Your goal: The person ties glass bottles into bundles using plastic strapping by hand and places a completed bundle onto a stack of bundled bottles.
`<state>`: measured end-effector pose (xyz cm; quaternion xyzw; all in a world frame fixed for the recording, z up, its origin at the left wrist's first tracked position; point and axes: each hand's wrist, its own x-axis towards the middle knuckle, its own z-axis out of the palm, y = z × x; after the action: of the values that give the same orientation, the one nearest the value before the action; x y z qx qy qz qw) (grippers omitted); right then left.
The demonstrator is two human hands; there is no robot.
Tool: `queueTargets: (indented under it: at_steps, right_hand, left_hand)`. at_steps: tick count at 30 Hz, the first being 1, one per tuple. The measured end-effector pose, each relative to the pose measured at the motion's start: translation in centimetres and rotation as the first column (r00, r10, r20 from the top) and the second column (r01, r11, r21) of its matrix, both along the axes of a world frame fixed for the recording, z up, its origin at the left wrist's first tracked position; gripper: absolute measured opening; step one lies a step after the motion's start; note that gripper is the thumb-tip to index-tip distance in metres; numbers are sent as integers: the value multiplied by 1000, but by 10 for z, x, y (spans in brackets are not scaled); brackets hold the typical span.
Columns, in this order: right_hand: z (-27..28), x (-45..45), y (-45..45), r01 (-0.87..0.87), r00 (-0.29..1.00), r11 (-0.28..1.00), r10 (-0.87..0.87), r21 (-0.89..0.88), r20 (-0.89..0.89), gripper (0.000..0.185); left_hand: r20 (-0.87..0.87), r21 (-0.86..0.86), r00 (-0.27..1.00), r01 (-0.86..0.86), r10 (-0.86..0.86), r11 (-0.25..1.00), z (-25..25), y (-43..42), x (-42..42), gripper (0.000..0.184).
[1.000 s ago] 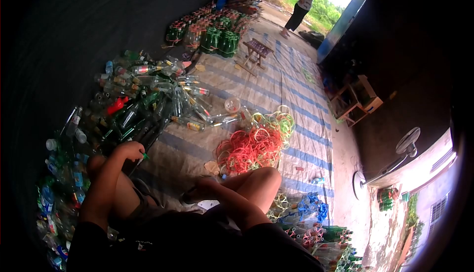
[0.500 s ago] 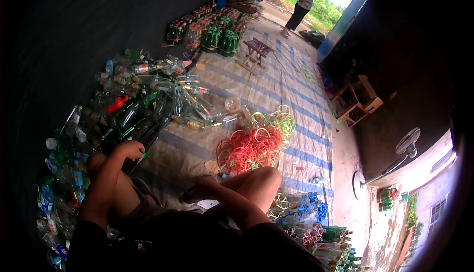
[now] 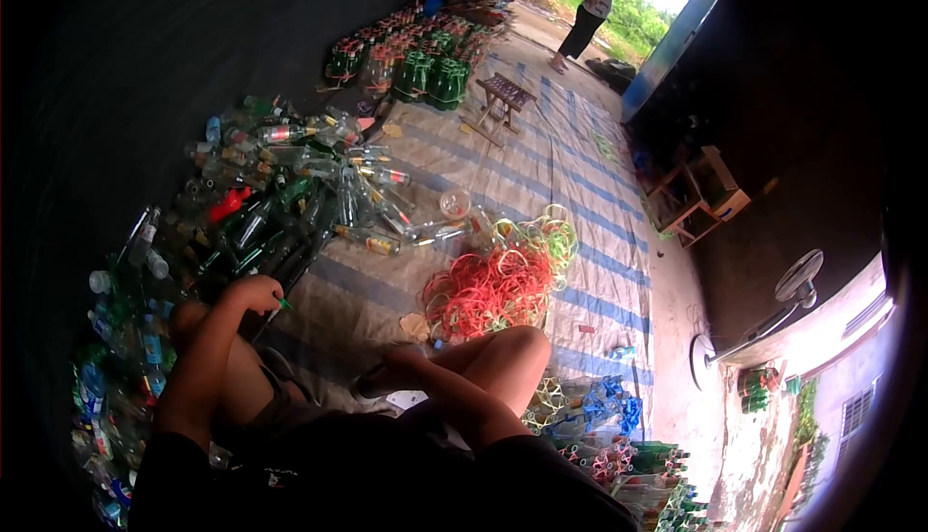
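Observation:
My left hand (image 3: 255,293) is closed over my left knee, beside the heap of bottles. A small bright green thing (image 3: 283,304) sticks out between its fingers; its kind is too small to make out. My right hand (image 3: 401,358) lies in shadow by my foot and sandal (image 3: 372,380), its fingers too dark to read. Close to my left hand, loose glass bottles (image 3: 253,228) lie in a jumble, green and clear, with a red one (image 3: 229,205) among them. Ahead of my right knee is a tangle of red plastic straps (image 3: 493,286), with pale green straps (image 3: 553,242) behind it.
Tied bundles of green bottles (image 3: 432,78) stand at the back; more bundled bottles (image 3: 628,460) are at my lower right. A small folding stool (image 3: 505,102) stands on the striped sheet (image 3: 599,271). A fan (image 3: 797,276) is at right. A person (image 3: 588,20) stands by the doorway.

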<state>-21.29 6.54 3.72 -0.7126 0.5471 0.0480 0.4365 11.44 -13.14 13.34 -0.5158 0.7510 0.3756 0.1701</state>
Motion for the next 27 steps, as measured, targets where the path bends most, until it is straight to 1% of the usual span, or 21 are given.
queueTargets:
  at_steps: [6,11,17,20,23,25,26,27]
  right_hand:
    - [-5,-1,1,10,1000,1000,-10,2,4,52]
    - [-6,0,1,14,1000,1000,-14,3,6,52]
    - [-10,-2,-1,27,1000,1000,-27,-7,0,52]
    - [-26,-4,-1,52,999,998,-53,-31,-11,52]
    - [-70,-6,0,114,992,987,-119,-113,-34,52]
    - [-73,-7,0,119,993,980,-118,-158,18,53]
    - [-26,-3,4,120,992,985,-123,-125,-13,54]
    - [-14,-2,5,122,992,987,-125,-109,-28,54]
  left_hand:
    - [7,14,1000,-17,17,1000,12,6,-4,41]
    - [-5,10,1000,-27,27,1000,5,4,1,41]
    - [6,9,999,-32,32,999,16,8,-2,43]
    - [-5,12,999,-35,35,999,9,6,0,43]
    - [-4,4,1000,-28,28,1000,9,6,-1,42]
    - [-1,7,1000,-31,31,999,11,7,-2,42]
    - [0,7,1000,-31,31,999,12,7,-3,42]
    - [3,10,999,-32,32,999,12,7,-3,42]
